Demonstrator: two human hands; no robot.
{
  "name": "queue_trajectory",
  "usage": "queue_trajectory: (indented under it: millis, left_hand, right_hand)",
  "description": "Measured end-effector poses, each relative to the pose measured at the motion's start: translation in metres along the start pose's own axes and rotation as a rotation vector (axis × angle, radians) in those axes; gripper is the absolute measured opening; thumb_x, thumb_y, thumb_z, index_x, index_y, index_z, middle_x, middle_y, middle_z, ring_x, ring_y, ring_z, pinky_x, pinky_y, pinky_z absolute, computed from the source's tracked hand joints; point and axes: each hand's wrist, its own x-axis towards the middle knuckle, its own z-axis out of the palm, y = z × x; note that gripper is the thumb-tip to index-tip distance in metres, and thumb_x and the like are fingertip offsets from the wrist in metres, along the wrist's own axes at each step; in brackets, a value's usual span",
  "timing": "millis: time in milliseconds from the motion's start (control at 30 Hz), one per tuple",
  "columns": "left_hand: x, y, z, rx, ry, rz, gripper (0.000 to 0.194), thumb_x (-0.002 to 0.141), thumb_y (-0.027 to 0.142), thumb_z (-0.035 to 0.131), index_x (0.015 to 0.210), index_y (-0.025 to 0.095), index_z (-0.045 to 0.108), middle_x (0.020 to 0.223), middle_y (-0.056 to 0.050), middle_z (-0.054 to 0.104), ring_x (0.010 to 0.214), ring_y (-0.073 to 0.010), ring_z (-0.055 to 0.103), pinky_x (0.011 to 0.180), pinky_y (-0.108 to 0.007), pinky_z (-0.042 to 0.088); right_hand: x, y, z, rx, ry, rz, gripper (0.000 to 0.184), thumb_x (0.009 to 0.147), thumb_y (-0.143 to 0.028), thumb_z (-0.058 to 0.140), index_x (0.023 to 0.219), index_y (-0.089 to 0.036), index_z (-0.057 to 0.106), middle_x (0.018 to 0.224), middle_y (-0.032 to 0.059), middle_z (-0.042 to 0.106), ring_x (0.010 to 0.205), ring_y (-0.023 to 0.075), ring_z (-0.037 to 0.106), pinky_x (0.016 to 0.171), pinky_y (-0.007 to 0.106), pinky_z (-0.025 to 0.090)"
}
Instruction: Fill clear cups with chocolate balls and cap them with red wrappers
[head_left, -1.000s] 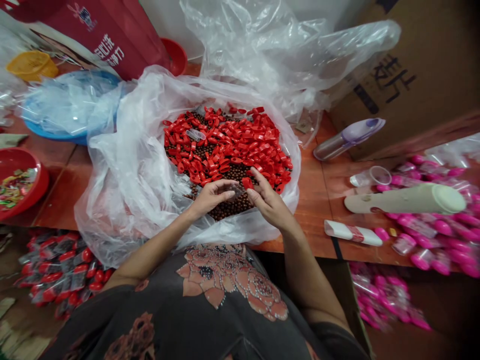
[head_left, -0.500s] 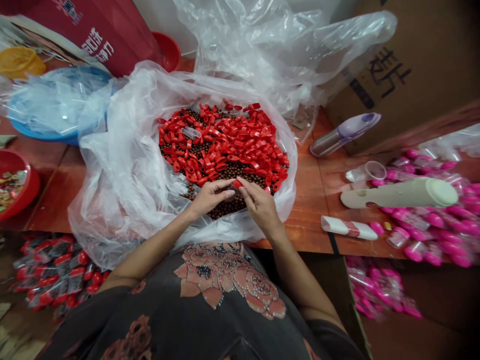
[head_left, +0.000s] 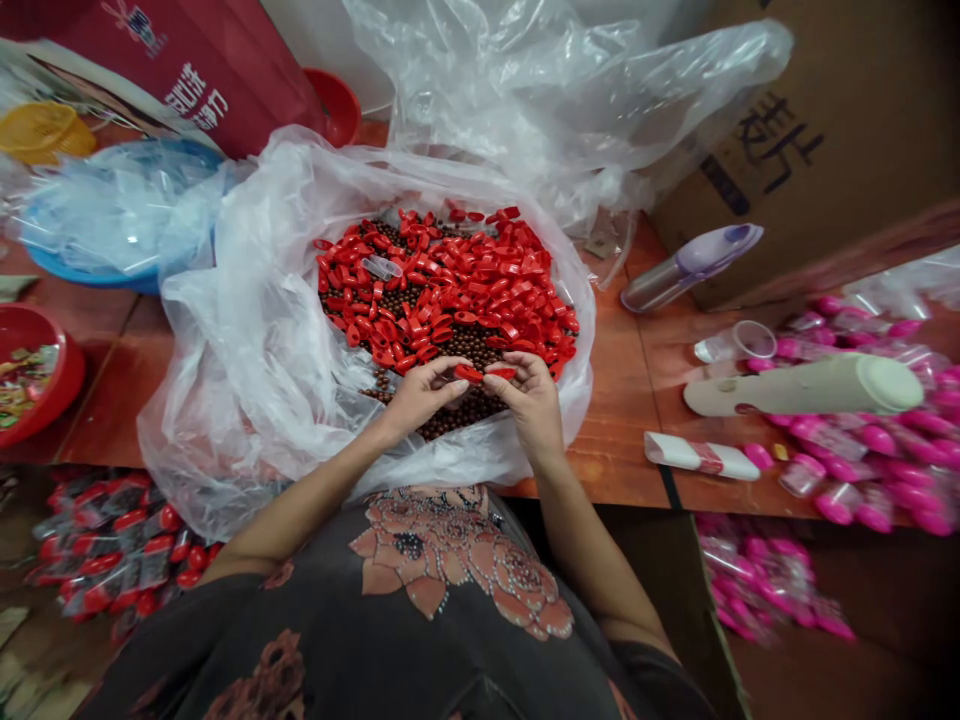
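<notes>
1. I see the left hand [head_left: 420,397] pinching one red piece [head_left: 469,373] at the fingertips (whether the right thumb touches it also, I cannot tell).
2. The right hand [head_left: 537,405] grasps a second red piece [head_left: 501,373] between thumb and fingers.
3. Both pieces are over the brown beads [head_left: 469,342], near the red heap [head_left: 465,275] in the open bag [head_left: 251,280].

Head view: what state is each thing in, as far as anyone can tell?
Left hand: curled, a red piece at its fingertips; grip unclear
Right hand: pinching another red piece
White bag: spread open, holding loose brown beads and red pieces
Blue basin: heaped with clear plastic
Left red bowl: uncovered, holding colourful bits
Pink-capped tubes: piled loosely
</notes>
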Motion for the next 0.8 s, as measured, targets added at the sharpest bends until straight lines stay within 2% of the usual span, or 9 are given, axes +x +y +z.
queue_trajectory:
  millis: [67,133,267,333,400,500,600,700,800]
  left_hand:
    - [0.000,-0.001,0.002,0.031,0.009,0.004,0.040,0.079,0.033,0.071,0.115,0.016,0.064,0.090,-0.004,0.064,0.072,-0.0105,0.058,0.067,-0.025,0.052]
    - [0.001,-0.002,0.004,0.043,0.021,0.025,0.043,0.078,0.030,0.071,0.118,0.017,0.063,0.090,-0.004,0.064,0.075,-0.0112,0.059,0.070,-0.025,0.051]
    - [0.000,-0.002,0.008,-0.007,0.073,0.052,0.065,0.074,0.023,0.074,0.134,0.020,0.050,0.089,-0.002,0.062,0.082,-0.0115,0.060,0.078,-0.025,0.050]
    - [-0.001,0.001,0.008,-0.026,0.077,0.032,0.069,0.074,0.023,0.075,0.137,0.021,0.046,0.091,-0.002,0.062,0.081,-0.0109,0.061,0.077,-0.024,0.049]
    - [-0.002,0.004,0.008,-0.051,0.086,0.017,0.067,0.076,0.029,0.075,0.136,0.021,0.047,0.092,-0.002,0.063,0.079,-0.0108,0.061,0.074,-0.022,0.048]
    - [-0.003,0.007,0.008,-0.160,0.080,-0.073,0.060,0.084,0.054,0.063,0.132,0.020,0.052,0.086,-0.004,0.066,0.072,-0.0125,0.062,0.066,-0.023,0.048]
    - [-0.001,0.003,0.011,-0.267,0.000,-0.188,0.067,0.084,0.073,0.047,0.118,0.016,0.061,0.073,-0.004,0.065,0.059,-0.0142,0.060,0.055,-0.025,0.046]
    - [-0.001,-0.001,0.013,-0.262,0.014,-0.196,0.067,0.082,0.075,0.048,0.104,0.014,0.065,0.062,-0.003,0.061,0.051,-0.0121,0.054,0.049,-0.023,0.041]
    - [-0.003,0.000,0.012,-0.268,0.056,-0.162,0.070,0.083,0.076,0.045,0.113,0.015,0.063,0.060,-0.001,0.058,0.049,-0.0104,0.051,0.047,-0.022,0.038]
  right_hand:
    - [-0.001,0.000,0.004,-0.051,0.034,-0.027,0.042,0.093,-0.038,0.055,0.133,-0.028,0.048,0.109,0.0070,0.070,0.097,0.0199,0.067,0.083,0.039,0.058]
    - [-0.001,0.000,0.005,-0.223,-0.068,-0.133,0.043,0.095,-0.038,0.052,0.136,-0.030,0.047,0.125,0.0091,0.066,0.113,0.0233,0.063,0.094,0.047,0.054]
    - [0.000,0.002,0.005,-0.543,-0.307,-0.372,0.080,0.085,-0.042,0.066,0.151,-0.023,0.026,0.148,0.0187,0.046,0.136,0.0341,0.045,0.106,0.058,0.043]
    - [-0.001,0.004,0.005,-0.610,-0.292,-0.404,0.090,0.083,-0.041,0.068,0.153,-0.018,0.018,0.148,0.0227,0.043,0.135,0.0365,0.045,0.105,0.059,0.043]
    - [-0.002,0.003,0.007,-0.624,-0.254,-0.409,0.088,0.084,-0.038,0.068,0.152,-0.018,0.017,0.143,0.0225,0.048,0.130,0.0359,0.050,0.103,0.059,0.045]
    - [-0.004,-0.003,0.011,-0.579,-0.234,-0.403,0.085,0.081,-0.040,0.070,0.149,-0.020,0.023,0.135,0.0192,0.055,0.122,0.0334,0.056,0.100,0.055,0.048]
    - [-0.004,-0.012,0.016,-0.553,-0.257,-0.408,0.082,0.077,-0.044,0.071,0.144,-0.021,0.030,0.129,0.0162,0.059,0.112,0.0311,0.060,0.094,0.051,0.050]
    - [-0.002,-0.018,0.020,-0.609,-0.239,-0.466,0.075,0.079,-0.045,0.069,0.139,-0.018,0.035,0.125,0.0173,0.059,0.109,0.0317,0.059,0.092,0.049,0.049]
    - [0.001,-0.021,0.023,-0.689,-0.212,-0.516,0.068,0.080,-0.043,0.066,0.134,-0.014,0.038,0.117,0.0186,0.060,0.104,0.0328,0.057,0.088,0.049,0.048]
